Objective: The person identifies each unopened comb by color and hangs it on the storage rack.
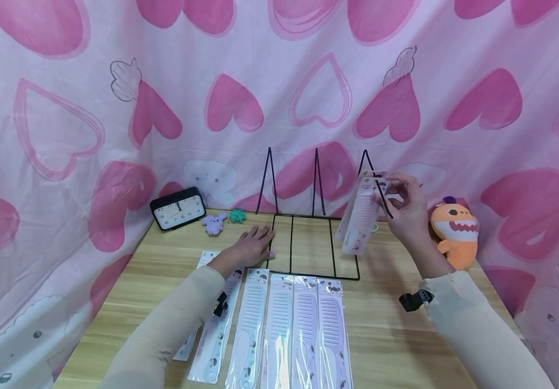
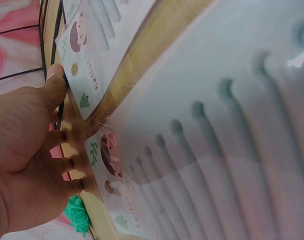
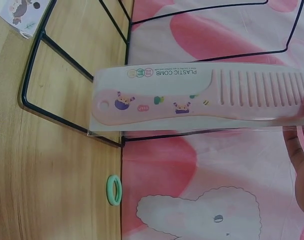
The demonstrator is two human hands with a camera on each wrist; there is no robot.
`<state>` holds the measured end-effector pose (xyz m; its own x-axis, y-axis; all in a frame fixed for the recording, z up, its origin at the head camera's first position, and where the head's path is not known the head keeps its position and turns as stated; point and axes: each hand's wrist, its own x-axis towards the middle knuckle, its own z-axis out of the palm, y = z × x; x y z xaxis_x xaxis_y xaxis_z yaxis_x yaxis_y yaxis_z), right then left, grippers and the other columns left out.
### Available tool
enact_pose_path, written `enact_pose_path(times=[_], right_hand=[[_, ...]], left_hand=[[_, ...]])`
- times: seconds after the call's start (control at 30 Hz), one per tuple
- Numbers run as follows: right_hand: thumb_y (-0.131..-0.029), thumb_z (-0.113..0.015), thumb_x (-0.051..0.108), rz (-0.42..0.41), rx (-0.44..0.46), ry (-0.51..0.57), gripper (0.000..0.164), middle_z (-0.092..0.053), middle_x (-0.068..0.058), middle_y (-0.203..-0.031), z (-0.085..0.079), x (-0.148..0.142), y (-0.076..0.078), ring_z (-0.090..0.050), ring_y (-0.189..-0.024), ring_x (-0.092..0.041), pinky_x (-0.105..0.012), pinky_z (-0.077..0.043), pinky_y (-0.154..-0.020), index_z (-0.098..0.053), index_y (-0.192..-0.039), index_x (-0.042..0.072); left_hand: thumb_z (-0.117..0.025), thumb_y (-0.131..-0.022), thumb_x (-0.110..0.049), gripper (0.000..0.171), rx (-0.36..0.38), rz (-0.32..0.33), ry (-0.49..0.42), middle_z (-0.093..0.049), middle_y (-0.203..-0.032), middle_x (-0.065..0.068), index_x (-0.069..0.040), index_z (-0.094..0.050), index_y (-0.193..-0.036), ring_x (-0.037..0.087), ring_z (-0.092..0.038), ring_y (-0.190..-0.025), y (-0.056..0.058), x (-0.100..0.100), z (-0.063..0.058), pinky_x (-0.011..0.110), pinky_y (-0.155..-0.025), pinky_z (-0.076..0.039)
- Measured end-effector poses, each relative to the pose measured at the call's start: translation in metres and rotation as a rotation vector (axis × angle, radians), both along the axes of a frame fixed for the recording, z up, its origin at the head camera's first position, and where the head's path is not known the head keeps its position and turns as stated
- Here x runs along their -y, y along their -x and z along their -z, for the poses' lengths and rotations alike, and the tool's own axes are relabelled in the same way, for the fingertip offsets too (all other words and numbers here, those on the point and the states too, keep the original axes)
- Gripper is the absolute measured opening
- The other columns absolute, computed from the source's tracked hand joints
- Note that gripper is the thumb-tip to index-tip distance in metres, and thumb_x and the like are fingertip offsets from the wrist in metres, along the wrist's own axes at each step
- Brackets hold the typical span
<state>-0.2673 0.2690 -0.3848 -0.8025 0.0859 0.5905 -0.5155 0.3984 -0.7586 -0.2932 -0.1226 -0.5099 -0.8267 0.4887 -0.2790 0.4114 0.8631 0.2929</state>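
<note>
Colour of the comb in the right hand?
The comb is pale pink with cartoon prints on its handle; clearest in the right wrist view.

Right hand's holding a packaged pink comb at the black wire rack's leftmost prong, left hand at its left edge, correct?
Wrong prong: the head view shows the right hand holding the packaged pink comb at the rightmost prong of the black wire rack, the left hand at its left edge.

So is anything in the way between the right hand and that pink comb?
Nothing visible separates them: the right hand holds the packaged pink comb. In the head view, though, a slanting black rack wire crosses in front of the package.
</note>
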Motion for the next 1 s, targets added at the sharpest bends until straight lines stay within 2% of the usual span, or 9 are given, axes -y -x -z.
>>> enact_pose_path(times=[0.33,0.47,0.57,0.7,0.77,0.87,1.0], right_hand=[[-0.098,-0.077,-0.009,0.005,0.013,-0.027,0.058,-0.054,0.017,-0.122,-0.001,-0.001,-0.001,-0.064,-0.107,-0.007,-0.006,-0.056,-0.095,-0.052,-0.148,0.003],[-0.098,-0.077,-0.008,-0.004,0.009,-0.023,0.060,-0.054,0.019,-0.126,-0.002,0.000,-0.003,-0.064,-0.110,-0.007,-0.006,-0.056,-0.095,-0.050,-0.150,0.003],[-0.096,-0.079,-0.010,-0.025,-0.019,0.002,0.065,-0.056,0.016,-0.126,-0.002,-0.002,-0.004,-0.065,-0.112,-0.009,-0.009,-0.057,-0.096,-0.048,-0.152,0.002],[-0.093,-0.079,-0.015,-0.023,-0.047,0.029,0.071,-0.062,0.004,-0.125,0.002,-0.009,-0.007,-0.068,-0.111,-0.015,-0.013,-0.059,-0.099,-0.049,-0.154,0.006],[-0.092,-0.079,-0.016,-0.006,-0.035,0.021,0.073,-0.063,-0.001,-0.126,0.006,-0.013,-0.010,-0.069,-0.111,-0.015,-0.013,-0.059,-0.099,-0.050,-0.154,0.009],[-0.092,-0.080,-0.015,0.007,0.007,-0.006,0.074,-0.062,-0.004,-0.127,0.014,-0.020,-0.017,-0.069,-0.111,-0.014,-0.011,-0.058,-0.098,-0.049,-0.155,0.007],[-0.099,-0.080,-0.001,0.025,0.105,-0.108,0.064,-0.063,-0.006,-0.130,0.032,-0.026,-0.030,-0.065,-0.110,-0.004,-0.008,-0.055,-0.095,-0.050,-0.155,0.004]], left_hand=[[-0.050,-0.117,-0.048,0.076,0.004,-0.002,-0.015,-0.009,-0.188,0.015,-0.012,-0.021,-0.178,0.047,-0.006,-0.173,-0.001,0.000,-0.002,0.067,-0.140,-0.013],[-0.048,-0.116,-0.054,0.079,0.007,-0.007,-0.052,-0.009,-0.188,0.015,-0.014,-0.021,-0.178,0.048,-0.006,-0.173,0.003,0.003,0.008,0.069,-0.139,-0.012],[-0.049,-0.116,-0.055,0.080,0.012,-0.007,-0.059,-0.009,-0.188,0.015,-0.014,-0.021,-0.178,0.049,-0.006,-0.172,0.004,0.003,0.008,0.070,-0.139,-0.012],[-0.053,-0.116,-0.047,0.077,0.032,-0.016,-0.050,-0.009,-0.188,0.015,-0.012,-0.022,-0.178,0.047,-0.004,-0.173,0.001,0.000,0.001,0.068,-0.140,-0.009],[-0.052,-0.117,-0.048,0.078,0.038,-0.021,-0.052,-0.007,-0.188,0.014,-0.013,-0.020,-0.178,0.045,-0.002,-0.174,0.003,0.001,0.005,0.067,-0.140,-0.008],[-0.051,-0.116,-0.052,0.080,0.057,-0.029,-0.063,-0.002,-0.188,0.010,-0.017,-0.017,-0.179,0.043,0.003,-0.174,0.012,0.003,0.018,0.067,-0.140,-0.004],[-0.051,-0.115,-0.056,0.082,0.076,-0.032,-0.070,0.002,-0.189,0.006,-0.021,-0.014,-0.179,0.041,0.007,-0.174,0.020,0.005,0.029,0.065,-0.141,0.000]])
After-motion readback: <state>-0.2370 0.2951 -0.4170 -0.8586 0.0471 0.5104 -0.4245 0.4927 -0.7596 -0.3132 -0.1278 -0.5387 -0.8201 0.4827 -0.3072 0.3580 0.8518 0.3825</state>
